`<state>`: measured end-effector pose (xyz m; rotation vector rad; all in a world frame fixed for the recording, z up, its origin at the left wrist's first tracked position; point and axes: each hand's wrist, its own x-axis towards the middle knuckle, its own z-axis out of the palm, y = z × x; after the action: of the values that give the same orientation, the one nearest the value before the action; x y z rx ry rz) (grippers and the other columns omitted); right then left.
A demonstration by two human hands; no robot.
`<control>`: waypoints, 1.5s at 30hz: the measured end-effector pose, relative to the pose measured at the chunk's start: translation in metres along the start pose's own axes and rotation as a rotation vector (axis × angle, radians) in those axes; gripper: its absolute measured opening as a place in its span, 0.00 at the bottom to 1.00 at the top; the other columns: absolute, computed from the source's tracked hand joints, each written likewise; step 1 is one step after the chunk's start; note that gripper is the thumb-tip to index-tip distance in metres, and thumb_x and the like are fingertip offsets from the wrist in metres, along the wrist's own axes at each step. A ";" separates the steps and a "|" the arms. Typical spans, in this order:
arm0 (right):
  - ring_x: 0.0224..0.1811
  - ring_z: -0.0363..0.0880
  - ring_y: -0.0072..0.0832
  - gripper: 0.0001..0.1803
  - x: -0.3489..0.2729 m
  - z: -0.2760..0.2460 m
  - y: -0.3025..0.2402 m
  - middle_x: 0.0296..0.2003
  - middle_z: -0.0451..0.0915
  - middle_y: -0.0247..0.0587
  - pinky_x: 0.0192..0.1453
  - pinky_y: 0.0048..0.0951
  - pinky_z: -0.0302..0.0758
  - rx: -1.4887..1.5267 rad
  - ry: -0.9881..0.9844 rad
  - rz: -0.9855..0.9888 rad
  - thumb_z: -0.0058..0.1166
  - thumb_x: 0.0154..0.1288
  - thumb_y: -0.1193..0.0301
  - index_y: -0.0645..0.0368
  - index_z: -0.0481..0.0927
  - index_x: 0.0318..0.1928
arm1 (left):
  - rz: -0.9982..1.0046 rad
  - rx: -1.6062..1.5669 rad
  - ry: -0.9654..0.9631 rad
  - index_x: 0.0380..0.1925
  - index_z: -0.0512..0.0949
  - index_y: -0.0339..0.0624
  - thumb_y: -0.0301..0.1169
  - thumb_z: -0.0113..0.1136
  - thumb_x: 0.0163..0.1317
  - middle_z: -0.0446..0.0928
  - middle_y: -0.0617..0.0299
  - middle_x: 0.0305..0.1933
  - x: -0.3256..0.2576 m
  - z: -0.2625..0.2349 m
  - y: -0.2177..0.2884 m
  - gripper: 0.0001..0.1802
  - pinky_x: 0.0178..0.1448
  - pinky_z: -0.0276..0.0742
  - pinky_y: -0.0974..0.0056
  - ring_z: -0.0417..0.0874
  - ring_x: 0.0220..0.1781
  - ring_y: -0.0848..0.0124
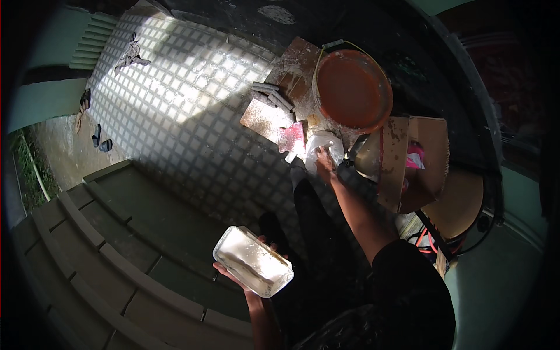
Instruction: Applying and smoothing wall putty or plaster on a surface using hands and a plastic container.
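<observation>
My left hand (233, 274) holds a shallow rectangular container (254, 259) from below, its fingers wrapped round the sides. The container is pale and shiny, with a whitish layer inside and a darker streak along its lower part. My right arm is stretched forward, and my right hand (324, 163) reaches into a whitish, translucent bag or bowl (335, 143) low down ahead of me. Its fingertips are lost against the pale contents, so I cannot make out whether they grip anything. Just left of that hand lies a red and white packet (291, 137).
A bucket (353, 90) of reddish-brown liquid stands beyond my right hand on a stained board (294, 64). Several grey bars (273, 95) lie by it. An open cardboard box (394, 169) is at the right. Tiled steps (146, 268) rise at lower left; sandals (100, 140) lie farther off.
</observation>
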<state>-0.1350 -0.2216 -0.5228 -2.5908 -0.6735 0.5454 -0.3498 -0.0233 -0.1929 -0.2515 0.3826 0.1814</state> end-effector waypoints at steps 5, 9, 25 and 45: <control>0.50 0.73 0.49 0.18 0.005 0.017 0.028 0.45 0.75 0.57 0.54 0.43 0.70 -0.038 0.103 0.000 0.49 0.56 0.70 0.61 0.75 0.48 | 0.067 -0.034 0.136 0.65 0.58 0.51 0.77 0.48 0.39 0.64 0.47 0.62 0.004 0.011 -0.008 0.57 0.58 0.58 0.28 0.66 0.61 0.41; 0.43 0.76 0.46 0.14 0.007 0.027 0.017 0.34 0.78 0.52 0.46 0.42 0.72 -0.059 -0.087 0.248 0.52 0.54 0.69 0.59 0.77 0.42 | 0.039 -0.070 0.052 0.65 0.57 0.52 0.75 0.53 0.38 0.62 0.48 0.65 -0.001 0.010 0.003 0.58 0.62 0.54 0.28 0.63 0.64 0.43; 0.37 0.77 0.22 0.13 -0.011 -0.065 0.017 0.35 0.80 0.32 0.41 0.26 0.75 0.915 0.434 0.704 0.61 0.54 0.73 0.64 0.81 0.41 | 0.059 0.377 0.198 0.63 0.58 0.49 0.76 0.40 0.46 0.68 0.48 0.57 0.000 0.011 0.006 0.53 0.53 0.68 0.32 0.73 0.54 0.45; 0.37 0.78 0.19 0.12 -0.143 -0.386 -0.312 0.36 0.80 0.33 0.45 0.24 0.74 1.229 0.154 -0.010 0.55 0.58 0.77 0.65 0.78 0.44 | -0.283 0.448 -0.200 0.66 0.55 0.48 0.75 0.29 0.51 0.63 0.52 0.63 -0.019 0.146 -0.013 0.52 0.59 0.70 0.46 0.69 0.61 0.56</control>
<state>-0.1878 -0.1570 -0.0133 -1.4418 -0.1634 0.5095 -0.3141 0.0023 -0.0515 0.1546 0.1776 -0.1582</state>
